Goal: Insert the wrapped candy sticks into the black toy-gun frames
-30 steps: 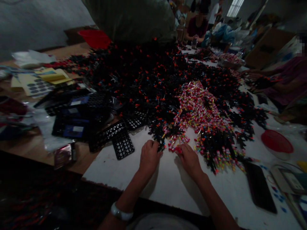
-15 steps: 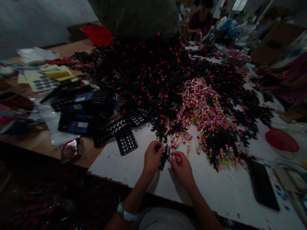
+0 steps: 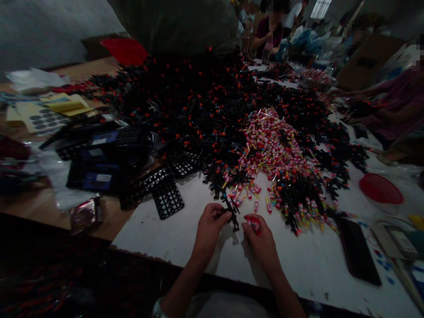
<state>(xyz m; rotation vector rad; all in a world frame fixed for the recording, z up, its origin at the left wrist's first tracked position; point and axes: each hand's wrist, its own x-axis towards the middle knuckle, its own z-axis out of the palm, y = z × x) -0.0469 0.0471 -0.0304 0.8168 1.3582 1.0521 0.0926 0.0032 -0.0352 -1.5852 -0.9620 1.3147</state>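
Note:
My left hand [image 3: 208, 225] is closed around a small black plastic toy piece [image 3: 232, 211], held just above the white table [image 3: 185, 234]. My right hand [image 3: 260, 236] is closed on a small red-and-pink wrapped candy [image 3: 253, 221], a few centimetres right of the black piece. Just beyond both hands lies a big heap of black toy pieces with orange tips [image 3: 198, 106]. A heap of pink wrapped candies [image 3: 271, 148] spreads through its right side.
Black plastic grids [image 3: 167, 201] lie left of my hands, beside dark trays with blue labels [image 3: 99, 159]. A red lid [image 3: 380, 190] and a black phone [image 3: 357, 254] sit on the right. Other people work at the far end and the right edge of the table.
Both hands drew back from the heap's edge toward me. The left hand picked up a black piece and the right a candy, and they now hold them close together.

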